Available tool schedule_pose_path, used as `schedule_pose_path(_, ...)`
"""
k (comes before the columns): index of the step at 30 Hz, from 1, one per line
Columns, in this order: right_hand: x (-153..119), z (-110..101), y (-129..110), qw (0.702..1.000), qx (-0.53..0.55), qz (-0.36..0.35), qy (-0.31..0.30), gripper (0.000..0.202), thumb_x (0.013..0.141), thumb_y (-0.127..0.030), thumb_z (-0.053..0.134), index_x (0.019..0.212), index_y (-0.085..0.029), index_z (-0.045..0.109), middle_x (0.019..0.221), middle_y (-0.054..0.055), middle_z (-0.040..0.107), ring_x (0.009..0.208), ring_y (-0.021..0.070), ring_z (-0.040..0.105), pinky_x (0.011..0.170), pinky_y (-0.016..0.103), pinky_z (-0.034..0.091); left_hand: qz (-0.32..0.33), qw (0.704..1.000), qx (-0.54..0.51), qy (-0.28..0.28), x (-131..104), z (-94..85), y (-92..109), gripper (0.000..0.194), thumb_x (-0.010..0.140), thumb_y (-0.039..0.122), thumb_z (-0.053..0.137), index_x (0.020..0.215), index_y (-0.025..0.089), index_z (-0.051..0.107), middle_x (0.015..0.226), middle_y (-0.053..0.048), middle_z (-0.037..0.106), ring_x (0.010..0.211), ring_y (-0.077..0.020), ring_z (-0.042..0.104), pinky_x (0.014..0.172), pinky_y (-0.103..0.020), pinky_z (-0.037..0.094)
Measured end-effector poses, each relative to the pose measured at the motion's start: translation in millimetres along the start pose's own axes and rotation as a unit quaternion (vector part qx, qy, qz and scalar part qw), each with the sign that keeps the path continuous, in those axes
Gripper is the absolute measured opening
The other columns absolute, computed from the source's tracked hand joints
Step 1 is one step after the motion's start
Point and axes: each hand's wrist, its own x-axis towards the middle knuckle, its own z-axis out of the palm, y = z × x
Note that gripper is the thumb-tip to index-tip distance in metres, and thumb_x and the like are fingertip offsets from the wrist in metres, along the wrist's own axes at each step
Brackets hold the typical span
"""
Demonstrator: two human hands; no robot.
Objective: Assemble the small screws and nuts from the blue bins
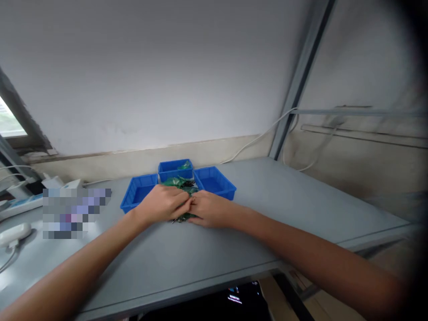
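My left hand [163,203] and my right hand [212,209] meet in the middle of the grey table, fingertips bent and pressed together. Something small may be between them, but the fingers hide it. Under and behind the hands lies a heap of green plastic pieces [177,182] mixed with small dark parts, too blurred to name. Around the heap stand three blue bins: a left bin [129,196], a back bin [167,170] with a bit of green in it, and a right bin [229,189].
On the left of the table [301,200] are a white power strip [25,205] with plugs and a white device with a cable [15,234]. A pixelated patch covers something beside them. A metal post [299,80] rises at the back right, with a white cable [254,141] along the wall.
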Motion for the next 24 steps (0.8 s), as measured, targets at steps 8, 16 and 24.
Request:
schedule_pose_path(8, 0, 3, -5, 0.996, -0.084, -0.003, -0.005, 0.025, 0.085, -0.034, 0.049, 0.096, -0.014, 0.059, 0.083, 0.007, 0.062, 0.082, 0.0182, 0.053, 0.072, 0.033, 0.039, -0.218, 0.966, 0.105, -0.094, -27, 0.5, -21, 0.030, 0.091, 0.033, 0.036, 0.083, 0.016, 0.059, 0.079, -0.007, 0.060, 0.075, -0.0196, 0.059, 0.061, -0.028, 0.044)
schedule_pose_path(16, 0, 4, -8, 0.995, -0.096, -0.002, -0.020, 0.023, 0.086, -0.032, 0.046, 0.092, -0.014, 0.058, 0.082, 0.007, 0.061, 0.081, 0.0191, 0.052, 0.072, 0.032, 0.038, -0.221, 0.968, 0.025, -0.116, -35, 11.0, -23, 0.018, 0.089, 0.020, 0.039, 0.094, 0.015, 0.056, 0.087, -0.006, 0.058, 0.076, -0.0179, 0.060, 0.067, -0.028, 0.048)
schedule_pose_path(24, 1, -3, -15, 0.997, -0.072, 0.018, -0.038, 0.017, 0.088, -0.021, 0.042, 0.092, -0.013, 0.057, 0.080, 0.008, 0.061, 0.081, 0.0196, 0.051, 0.072, 0.033, 0.036, -0.207, 0.970, 0.042, -0.125, -37, 11.9, -17, 0.019, 0.087, 0.016, 0.037, 0.088, 0.015, 0.056, 0.079, -0.005, 0.056, 0.064, -0.0172, 0.058, 0.050, -0.026, 0.042)
